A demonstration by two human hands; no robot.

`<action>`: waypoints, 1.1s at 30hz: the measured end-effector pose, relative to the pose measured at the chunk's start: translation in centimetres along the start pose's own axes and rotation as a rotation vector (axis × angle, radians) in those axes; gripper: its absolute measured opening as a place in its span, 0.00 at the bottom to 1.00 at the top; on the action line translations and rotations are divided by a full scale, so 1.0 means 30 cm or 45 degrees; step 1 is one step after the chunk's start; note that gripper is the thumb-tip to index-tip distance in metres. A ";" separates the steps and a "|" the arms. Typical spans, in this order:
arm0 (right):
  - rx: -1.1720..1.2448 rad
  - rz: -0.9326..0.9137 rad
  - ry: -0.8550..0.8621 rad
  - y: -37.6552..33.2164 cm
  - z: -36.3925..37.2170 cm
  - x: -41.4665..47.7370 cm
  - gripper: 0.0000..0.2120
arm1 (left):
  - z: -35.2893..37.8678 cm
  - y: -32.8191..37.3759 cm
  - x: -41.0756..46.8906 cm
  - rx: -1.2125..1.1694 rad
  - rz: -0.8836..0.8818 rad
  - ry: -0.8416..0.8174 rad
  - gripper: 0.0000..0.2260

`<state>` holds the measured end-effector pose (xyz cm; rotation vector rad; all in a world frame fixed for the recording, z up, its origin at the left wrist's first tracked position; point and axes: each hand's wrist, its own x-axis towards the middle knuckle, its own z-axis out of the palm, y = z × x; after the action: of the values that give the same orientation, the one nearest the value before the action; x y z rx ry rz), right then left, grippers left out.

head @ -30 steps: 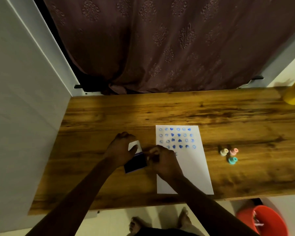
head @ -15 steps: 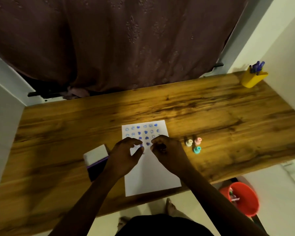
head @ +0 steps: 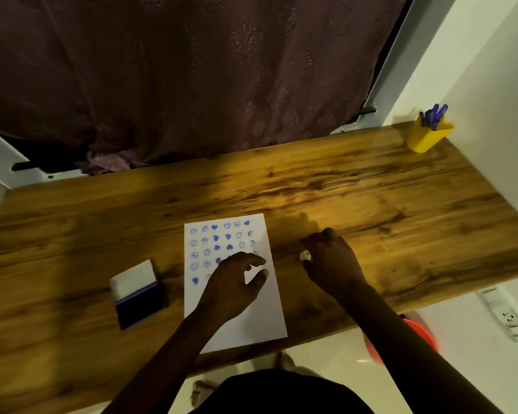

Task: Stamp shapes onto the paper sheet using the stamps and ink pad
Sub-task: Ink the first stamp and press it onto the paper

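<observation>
The white paper sheet (head: 251,318) lies on the wooden table (head: 371,198), with rows of blue smiley and heart prints on its upper half. My left hand (head: 234,285) rests over the middle of the sheet, fingers apart and holding nothing, and hides some prints. My right hand (head: 332,264) is curled on the table just right of the sheet, where the small stamps stand. A cream stamp (head: 305,256) shows at its thumb and fingertips; the other stamps are hidden under the hand. The open ink pad (head: 139,306), dark blue with a white lid, sits left of the sheet.
A yellow holder (head: 428,135) with blue pens stands at the table's far right corner by the wall. A dark curtain hangs behind the table. Below the front edge are an orange bucket (head: 422,333), a wall socket (head: 509,318) and my feet.
My right hand has gone from the sheet to the stamps on the right. My left hand has spread open over the paper. The view has swung right.
</observation>
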<state>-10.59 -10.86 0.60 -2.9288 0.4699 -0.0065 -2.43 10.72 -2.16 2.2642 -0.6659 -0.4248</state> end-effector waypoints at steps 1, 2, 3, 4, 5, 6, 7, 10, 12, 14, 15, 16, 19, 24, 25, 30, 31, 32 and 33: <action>-0.054 -0.025 -0.013 0.012 0.010 0.007 0.09 | 0.007 0.002 0.000 0.005 -0.007 -0.010 0.14; -0.093 -0.047 -0.028 0.021 0.019 0.015 0.08 | 0.014 0.004 -0.001 0.004 -0.015 -0.019 0.14; -0.119 -0.066 -0.047 0.029 0.030 0.022 0.09 | 0.019 0.005 -0.002 -0.001 -0.025 -0.025 0.14; -0.138 -0.081 -0.070 0.035 0.039 0.028 0.10 | 0.025 0.006 -0.003 -0.007 -0.030 -0.027 0.14; -0.149 -0.092 -0.089 0.040 0.044 0.034 0.11 | 0.029 0.007 -0.004 -0.011 -0.035 -0.028 0.14; -0.153 -0.100 -0.106 0.043 0.045 0.039 0.12 | 0.032 0.007 -0.004 -0.013 -0.038 -0.029 0.14; -0.151 -0.116 -0.117 0.046 0.042 0.042 0.12 | 0.034 0.007 -0.004 -0.016 -0.040 -0.029 0.14; -0.068 -0.164 -0.097 0.032 0.014 0.048 0.09 | 0.028 0.007 0.003 -0.083 -0.046 -0.019 0.14; 0.198 -0.077 -0.086 -0.001 -0.014 0.053 0.09 | 0.014 0.012 0.009 -0.166 -0.050 -0.002 0.16; 0.531 0.064 -0.122 -0.048 -0.037 0.066 0.10 | -0.007 0.021 0.013 -0.224 -0.054 0.013 0.19; 0.661 0.098 -0.130 -0.071 -0.043 0.072 0.11 | -0.020 0.029 0.012 -0.245 -0.058 0.021 0.19; 0.755 0.115 -0.136 -0.092 -0.046 0.074 0.12 | -0.030 0.039 0.009 -0.270 -0.063 0.033 0.18; 0.968 0.181 -0.194 -0.154 -0.043 0.077 0.16 | -0.068 0.051 -0.002 -0.380 -0.061 0.105 0.18; 1.100 0.177 -0.327 -0.252 -0.013 0.083 0.19 | -0.123 0.009 -0.039 -0.457 -0.011 0.201 0.17; 1.139 0.167 -0.384 -0.274 -0.008 0.083 0.20 | -0.135 -0.003 -0.050 -0.446 -0.008 0.222 0.17; 1.317 0.245 -0.541 -0.384 0.017 0.093 0.16 | -0.207 -0.062 -0.107 -0.480 -0.065 0.262 0.17; 1.353 0.256 -0.564 -0.405 0.017 0.094 0.13 | -0.221 -0.073 -0.116 -0.510 -0.061 0.266 0.18; 1.360 0.242 -0.582 -0.431 0.018 0.095 0.12 | -0.238 -0.087 -0.128 -0.538 -0.046 0.282 0.19; 1.343 0.210 -0.593 -0.457 0.020 0.096 0.12 | -0.255 -0.102 -0.139 -0.560 -0.037 0.300 0.20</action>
<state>-3.58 1.16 2.31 -1.7771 0.4365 0.3310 -1.14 19.20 1.25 1.8683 -0.3747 -0.2789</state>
